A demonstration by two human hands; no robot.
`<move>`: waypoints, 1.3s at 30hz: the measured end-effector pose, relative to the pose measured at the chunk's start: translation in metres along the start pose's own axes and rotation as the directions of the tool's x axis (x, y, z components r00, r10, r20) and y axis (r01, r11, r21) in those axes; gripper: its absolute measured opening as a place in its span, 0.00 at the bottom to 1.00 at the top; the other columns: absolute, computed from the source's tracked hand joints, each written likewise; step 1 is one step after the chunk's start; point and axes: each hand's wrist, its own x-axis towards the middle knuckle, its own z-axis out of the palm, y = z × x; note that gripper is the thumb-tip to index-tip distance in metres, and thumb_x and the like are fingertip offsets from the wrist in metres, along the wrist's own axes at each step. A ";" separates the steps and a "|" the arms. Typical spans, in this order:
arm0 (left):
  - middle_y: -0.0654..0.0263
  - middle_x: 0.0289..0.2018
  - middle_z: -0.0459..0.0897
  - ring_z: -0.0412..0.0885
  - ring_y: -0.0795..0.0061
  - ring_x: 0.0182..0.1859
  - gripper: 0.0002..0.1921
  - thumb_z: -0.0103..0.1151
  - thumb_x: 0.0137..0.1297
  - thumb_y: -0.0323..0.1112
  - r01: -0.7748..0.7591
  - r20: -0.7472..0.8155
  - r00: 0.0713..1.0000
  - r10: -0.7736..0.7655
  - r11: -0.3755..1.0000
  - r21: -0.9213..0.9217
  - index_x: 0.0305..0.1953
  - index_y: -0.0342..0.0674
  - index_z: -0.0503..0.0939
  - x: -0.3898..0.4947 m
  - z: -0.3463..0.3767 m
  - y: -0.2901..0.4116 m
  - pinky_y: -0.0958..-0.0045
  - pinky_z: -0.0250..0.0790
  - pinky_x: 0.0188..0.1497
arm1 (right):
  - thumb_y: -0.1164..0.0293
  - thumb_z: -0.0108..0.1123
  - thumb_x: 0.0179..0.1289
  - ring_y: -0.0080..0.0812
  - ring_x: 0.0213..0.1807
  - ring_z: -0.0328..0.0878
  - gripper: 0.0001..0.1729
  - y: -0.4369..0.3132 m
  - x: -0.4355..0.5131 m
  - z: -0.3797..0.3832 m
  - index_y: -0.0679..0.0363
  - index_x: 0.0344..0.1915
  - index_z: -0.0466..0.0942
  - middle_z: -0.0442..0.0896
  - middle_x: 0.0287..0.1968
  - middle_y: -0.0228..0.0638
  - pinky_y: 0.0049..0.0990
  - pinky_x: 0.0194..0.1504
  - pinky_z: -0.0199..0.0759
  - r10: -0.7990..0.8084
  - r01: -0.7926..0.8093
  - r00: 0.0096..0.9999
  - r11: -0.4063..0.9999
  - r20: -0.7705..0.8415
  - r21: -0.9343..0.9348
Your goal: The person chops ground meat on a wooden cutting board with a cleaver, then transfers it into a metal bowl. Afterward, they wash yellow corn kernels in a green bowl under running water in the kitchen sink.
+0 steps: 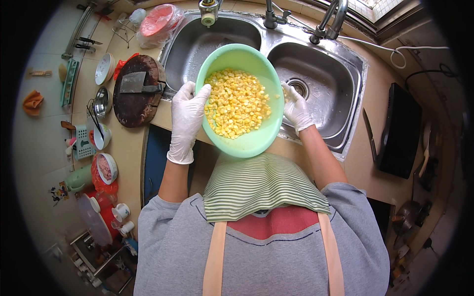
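A light green plastic basin (251, 146), tilted, hangs between my hands over the near edge of the double sink. Yellow corn kernels (237, 103) lie inside it, with some liquid at their right. My left hand (189, 114), in a white glove, grips the basin's left rim with the thumb over the edge. My right hand (297, 108), gloved too, is at the right side of the rim; a few kernels show by its fingers, which are partly hidden behind the basin. Under the basin are the left sink bowl (185, 51) and the right sink bowl (329, 81).
A cleaver (133, 82) rests on a round wooden chopping board (129, 111) left of the sink. Bowls, one with minced meat (104, 167), line the left counter. Faucets (272, 18) stand behind the sink. A knife (370, 133) lies at the right beside a black object (400, 129).
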 end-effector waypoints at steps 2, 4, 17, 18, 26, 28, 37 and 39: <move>0.78 0.20 0.69 0.62 0.92 0.24 0.10 0.57 0.62 0.31 -0.007 0.003 1.000 0.007 1.000 0.010 0.25 0.37 0.72 0.000 0.001 0.000 0.84 0.54 0.25 | 0.67 0.48 0.67 0.39 0.55 0.70 0.18 0.001 -0.002 0.001 0.67 0.51 0.72 0.75 0.52 0.43 0.38 0.61 0.62 0.011 -0.011 1.000 1.000 -0.006 0.018; 0.78 0.20 0.68 0.61 0.92 0.24 0.10 0.57 0.62 0.31 -0.004 -0.006 1.000 0.004 1.000 0.009 0.25 0.37 0.72 0.000 0.001 0.000 0.84 0.54 0.24 | 0.67 0.49 0.67 0.39 0.54 0.70 0.17 0.001 -0.003 0.004 0.67 0.51 0.72 0.75 0.52 0.43 0.38 0.61 0.63 0.017 -0.015 0.999 0.999 -0.036 0.051; 0.78 0.20 0.68 0.61 0.92 0.24 0.09 0.57 0.63 0.31 -0.025 0.006 1.000 0.025 1.000 0.009 0.26 0.37 0.72 -0.002 0.005 0.004 0.85 0.54 0.25 | 0.70 0.50 0.67 0.41 0.55 0.70 0.16 0.005 -0.003 0.003 0.68 0.50 0.72 0.74 0.52 0.45 0.39 0.60 0.64 0.028 -0.021 0.999 0.991 -0.047 0.130; 0.78 0.20 0.67 0.61 0.92 0.24 0.09 0.57 0.63 0.31 -0.026 0.008 1.000 0.026 1.000 0.013 0.26 0.37 0.72 -0.002 0.005 0.004 0.84 0.54 0.25 | 0.70 0.50 0.67 0.41 0.55 0.70 0.16 0.005 -0.002 0.002 0.67 0.50 0.72 0.74 0.52 0.45 0.40 0.60 0.64 0.034 -0.025 0.998 0.988 -0.052 0.153; 0.79 0.20 0.67 0.60 0.92 0.24 0.10 0.57 0.63 0.31 -0.029 0.005 1.000 0.029 0.999 0.029 0.26 0.37 0.72 -0.005 0.009 0.006 0.84 0.54 0.24 | 0.69 0.50 0.67 0.42 0.56 0.70 0.16 0.006 -0.002 0.005 0.67 0.50 0.72 0.74 0.53 0.46 0.41 0.61 0.63 0.030 -0.031 1.000 0.992 0.006 0.126; 0.79 0.20 0.66 0.60 0.92 0.24 0.10 0.57 0.63 0.31 -0.037 0.011 0.999 0.037 0.998 0.041 0.26 0.37 0.72 -0.004 0.008 0.004 0.84 0.54 0.24 | 0.69 0.50 0.67 0.42 0.56 0.70 0.16 0.006 0.001 0.001 0.67 0.50 0.72 0.74 0.53 0.46 0.41 0.61 0.63 0.030 -0.034 0.999 0.989 0.032 0.144; 0.79 0.19 0.65 0.59 0.92 0.24 0.10 0.57 0.63 0.31 -0.056 0.030 0.998 0.053 0.996 0.075 0.25 0.37 0.71 -0.005 0.010 0.007 0.84 0.53 0.24 | 0.68 0.48 0.68 0.42 0.58 0.69 0.18 0.005 0.006 -0.005 0.66 0.52 0.71 0.73 0.55 0.45 0.41 0.62 0.62 0.039 -0.051 0.996 0.989 0.086 0.141; 0.79 0.19 0.65 0.59 0.92 0.24 0.11 0.57 0.63 0.31 -0.047 0.031 0.999 0.045 0.996 0.077 0.25 0.37 0.71 -0.006 0.010 0.007 0.84 0.53 0.24 | 0.68 0.48 0.68 0.42 0.58 0.69 0.17 0.006 0.006 -0.003 0.66 0.52 0.71 0.73 0.55 0.45 0.42 0.62 0.61 0.046 -0.054 0.997 0.986 0.058 0.157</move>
